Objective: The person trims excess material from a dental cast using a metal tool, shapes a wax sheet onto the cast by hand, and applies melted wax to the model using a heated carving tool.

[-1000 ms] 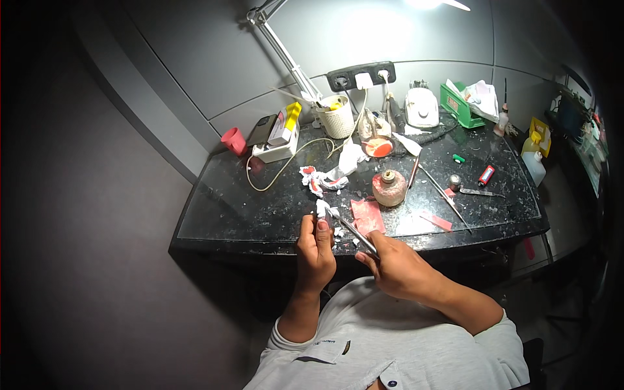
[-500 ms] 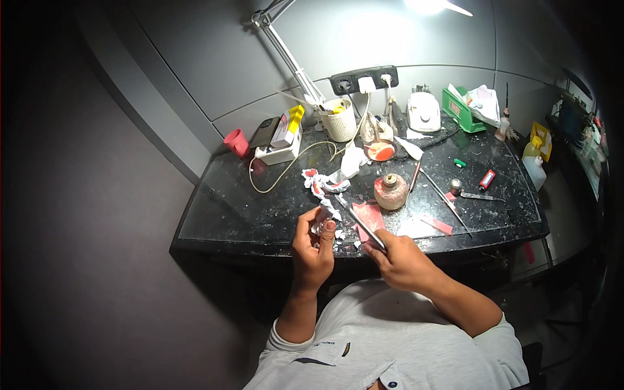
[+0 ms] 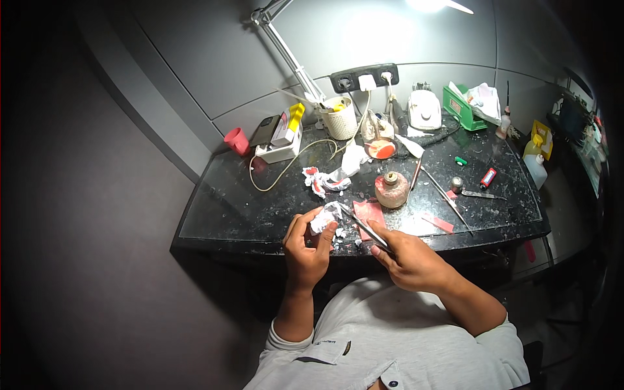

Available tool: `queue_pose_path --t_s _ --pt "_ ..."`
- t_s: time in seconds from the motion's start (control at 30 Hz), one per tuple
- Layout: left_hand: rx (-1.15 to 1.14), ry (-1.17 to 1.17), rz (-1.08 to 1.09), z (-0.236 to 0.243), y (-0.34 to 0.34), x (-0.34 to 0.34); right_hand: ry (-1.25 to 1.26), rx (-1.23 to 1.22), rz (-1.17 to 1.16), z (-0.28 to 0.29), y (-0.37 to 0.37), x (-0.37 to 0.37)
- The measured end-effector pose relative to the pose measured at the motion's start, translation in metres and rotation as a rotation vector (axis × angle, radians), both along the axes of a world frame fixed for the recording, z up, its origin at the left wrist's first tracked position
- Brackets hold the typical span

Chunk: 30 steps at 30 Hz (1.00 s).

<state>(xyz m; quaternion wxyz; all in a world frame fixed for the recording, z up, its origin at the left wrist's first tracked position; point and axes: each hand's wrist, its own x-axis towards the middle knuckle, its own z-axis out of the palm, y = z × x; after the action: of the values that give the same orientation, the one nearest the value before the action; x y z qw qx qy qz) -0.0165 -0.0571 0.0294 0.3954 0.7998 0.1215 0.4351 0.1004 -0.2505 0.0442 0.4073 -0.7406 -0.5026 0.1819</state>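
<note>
White lump (image 3: 322, 221) turned since earlier, left hand (image 3: 307, 255) pinching it, right hand (image 3: 415, 260) gripping tool (image 3: 368, 232)

Held tool (image 3: 368, 231) shiny metal; white piece (image 3: 322, 221) rough, matt; tabletop (image 3: 224, 205) glossy.

Hard white light from the desk-lamp head (image 3: 437, 6) burns out the wall panel (image 3: 380, 36); glare patches the black desktop (image 3: 260, 211); the left side is dim; fisheye distortion bows straight edges; corners darken

The left grip (image 3: 307, 250) holds a white lump (image 3: 325, 220) at a black desk (image 3: 227, 205). The right grip (image 3: 413, 261) points a metal tool (image 3: 364, 227) toward it.
</note>
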Motion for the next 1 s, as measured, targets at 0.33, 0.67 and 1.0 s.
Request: queue_pose_path --t_s 0.33,0.67,1.0 --pt "0.215 0.014 0.026 0.009 -0.001 -0.008 -0.131 -0.12 -0.029 0.016 -0.007 -0.012" --pt "-0.314 -0.081 -0.26 -0.002 0.006 -0.009 -0.115 -0.094 -0.016 0.017 -0.006 -0.015" --pt "-0.317 -0.167 -0.276 0.007 0.006 -0.007 -0.134 -0.178 0.028 0.018 -0.01 -0.015"
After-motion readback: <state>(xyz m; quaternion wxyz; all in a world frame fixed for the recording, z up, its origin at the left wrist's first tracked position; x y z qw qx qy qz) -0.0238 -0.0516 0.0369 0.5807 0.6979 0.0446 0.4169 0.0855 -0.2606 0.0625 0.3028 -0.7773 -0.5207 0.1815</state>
